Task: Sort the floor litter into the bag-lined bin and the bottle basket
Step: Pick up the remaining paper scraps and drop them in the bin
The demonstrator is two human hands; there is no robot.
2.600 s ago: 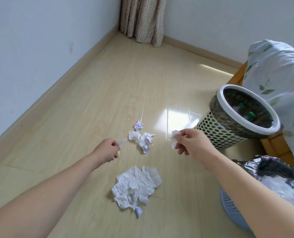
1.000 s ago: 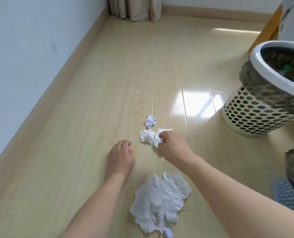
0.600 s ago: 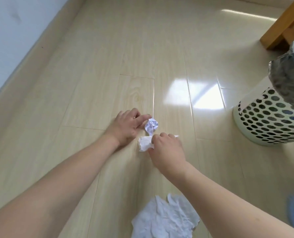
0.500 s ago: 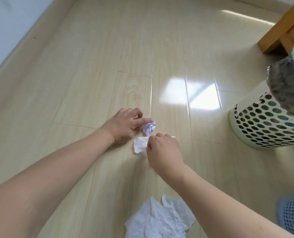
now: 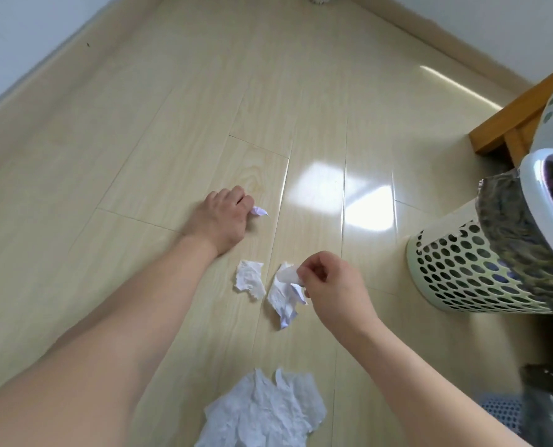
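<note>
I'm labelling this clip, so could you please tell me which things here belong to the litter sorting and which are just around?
Job:
left hand
right hand
small wad
paper scrap
crumpled paper
large tissue
lined bin
blue basket

Around:
wooden frame
floor

No readable text, label, brand, number or sign showing anywhere. Crumpled paper scraps (image 5: 251,279) lying on floor (image 5: 139,140) showing no legible print. Perforated bin (image 5: 468,272) carrying no visible marking.

A small paper scrap (image 5: 250,279) is lying on the floor (image 5: 139,140), a large crumpled tissue (image 5: 265,414) nearer the camera, the bag-lined bin (image 5: 481,262) standing at right.
</note>
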